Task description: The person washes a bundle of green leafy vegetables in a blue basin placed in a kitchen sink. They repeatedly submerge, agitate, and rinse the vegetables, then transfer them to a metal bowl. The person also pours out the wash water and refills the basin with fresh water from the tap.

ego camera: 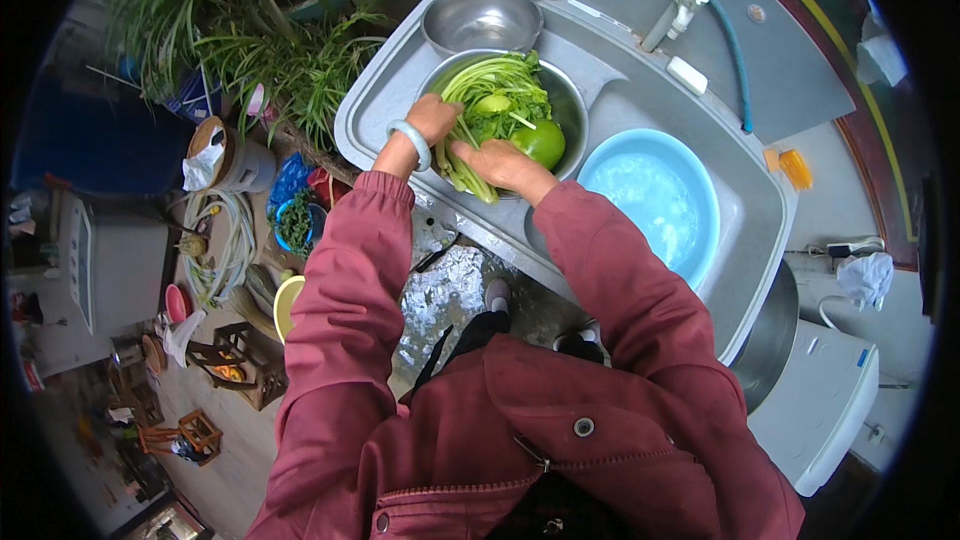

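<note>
A steel bowl (576,106) stands in the sink's left part and holds a bunch of leafy green celery-like stalks (491,79). A round green fruit or gourd (540,144) lies among the greens at the bowl's right side. My left hand (435,121), with a pale bangle (411,141) at the wrist, is curled on the stalks at the bowl's left rim. Lower down, my right hand (501,165) closes around the stalk ends, its thumb towards the left. Some fingers of both hands are hidden.
Right of the bowl sits a light blue basin (649,199) of water. Behind are another steel bowl (484,19), a tap (675,15), a blue hose (731,52) and a white soap bar (686,76). Potted plants (300,52) crowd the sink's left edge. The floor (450,307) looks wet.
</note>
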The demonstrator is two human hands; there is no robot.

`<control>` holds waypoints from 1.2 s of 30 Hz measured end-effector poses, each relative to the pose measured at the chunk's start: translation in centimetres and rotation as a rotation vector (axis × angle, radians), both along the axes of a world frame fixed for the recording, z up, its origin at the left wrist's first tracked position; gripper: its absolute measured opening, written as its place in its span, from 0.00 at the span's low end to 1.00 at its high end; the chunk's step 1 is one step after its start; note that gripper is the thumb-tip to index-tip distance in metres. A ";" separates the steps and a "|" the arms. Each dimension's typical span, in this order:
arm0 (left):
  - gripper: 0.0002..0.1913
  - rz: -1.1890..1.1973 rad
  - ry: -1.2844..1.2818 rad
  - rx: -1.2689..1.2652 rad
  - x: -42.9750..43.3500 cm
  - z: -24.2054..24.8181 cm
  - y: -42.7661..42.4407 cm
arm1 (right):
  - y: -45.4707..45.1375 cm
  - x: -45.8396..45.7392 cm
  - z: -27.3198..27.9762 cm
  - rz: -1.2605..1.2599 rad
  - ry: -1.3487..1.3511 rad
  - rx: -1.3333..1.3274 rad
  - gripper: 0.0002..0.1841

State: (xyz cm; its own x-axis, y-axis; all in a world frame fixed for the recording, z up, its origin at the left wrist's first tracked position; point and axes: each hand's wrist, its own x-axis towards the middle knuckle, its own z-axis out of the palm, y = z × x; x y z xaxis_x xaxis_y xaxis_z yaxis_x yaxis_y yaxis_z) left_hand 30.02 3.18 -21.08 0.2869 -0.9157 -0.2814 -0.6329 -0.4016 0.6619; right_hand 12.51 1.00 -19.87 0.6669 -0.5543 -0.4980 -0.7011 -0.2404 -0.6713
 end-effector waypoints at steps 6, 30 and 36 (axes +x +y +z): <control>0.23 0.146 0.285 0.171 -0.3 0.5 -1.3 | -0.9 1.7 -2.8 -0.201 -0.050 0.203 0.42; 0.30 0.119 0.349 0.077 2.0 -1.7 -2.1 | -3.4 -3.2 -1.9 -0.489 -0.761 0.901 0.17; 0.36 0.350 0.894 0.017 0.4 -4.3 -2.8 | -4.1 -4.6 -1.1 -0.469 -0.860 0.915 0.17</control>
State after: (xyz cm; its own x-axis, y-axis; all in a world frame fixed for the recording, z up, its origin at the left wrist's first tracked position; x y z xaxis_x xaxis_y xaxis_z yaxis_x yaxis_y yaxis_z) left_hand 30.45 0.39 -25.35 0.2162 -0.8128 -0.5409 0.2606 -0.4858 0.8343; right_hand 7.96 -3.06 -21.00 0.7935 -0.5105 -0.3312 0.1305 0.6744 -0.7268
